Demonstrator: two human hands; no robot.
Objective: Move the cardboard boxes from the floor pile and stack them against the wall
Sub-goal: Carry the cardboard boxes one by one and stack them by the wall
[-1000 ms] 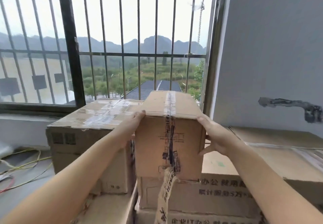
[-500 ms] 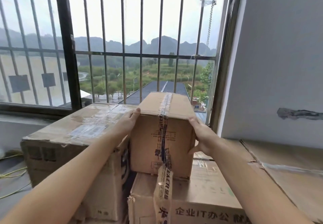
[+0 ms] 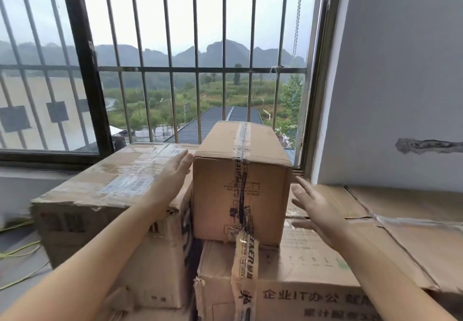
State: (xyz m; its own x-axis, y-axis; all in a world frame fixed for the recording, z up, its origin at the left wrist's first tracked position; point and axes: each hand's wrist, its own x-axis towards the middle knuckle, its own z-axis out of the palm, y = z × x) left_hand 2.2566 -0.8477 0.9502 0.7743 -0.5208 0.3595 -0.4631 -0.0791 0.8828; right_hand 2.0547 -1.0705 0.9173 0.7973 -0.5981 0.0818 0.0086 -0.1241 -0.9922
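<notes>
A small taped cardboard box stands upright on a wider printed box under the barred window. A strip of printed tape hangs loose from its front. My left hand lies flat along its left side, fingers straight, between it and a large box on the left. My right hand is spread open just off its right side, not touching it. Flat boxes fill the right side against the grey wall.
The barred window is straight behind the boxes, its frame meeting the wall at the right. Yellow cables lie on the floor at the lower left.
Both hands held the small box by its sides earlier; it now rests on the printed box. My right hand has come off it and opened; my left has flattened beside it.
</notes>
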